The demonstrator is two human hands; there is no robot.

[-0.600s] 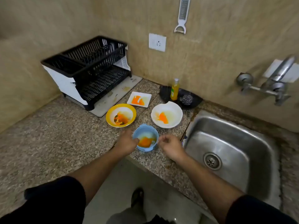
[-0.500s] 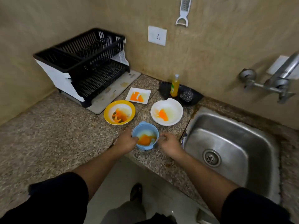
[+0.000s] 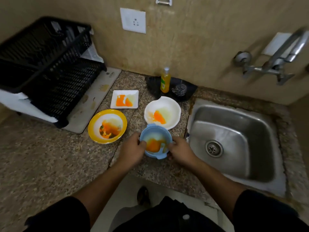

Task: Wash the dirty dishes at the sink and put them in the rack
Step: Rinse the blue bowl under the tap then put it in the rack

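Both hands, left hand and right hand, are gripping the blue bowl, fingers curled around and partly hiding its sides.

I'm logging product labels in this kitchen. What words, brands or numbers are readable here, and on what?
None can be read.
Soap bottle: its label is a yellow blur.
Mat under the rack: a small dark printed mark near its far corner, too small to read.
Paper tag behind the rack: faint print, blurred.
Wall socket: three pin holes, no text.
Dishes: no visible print.
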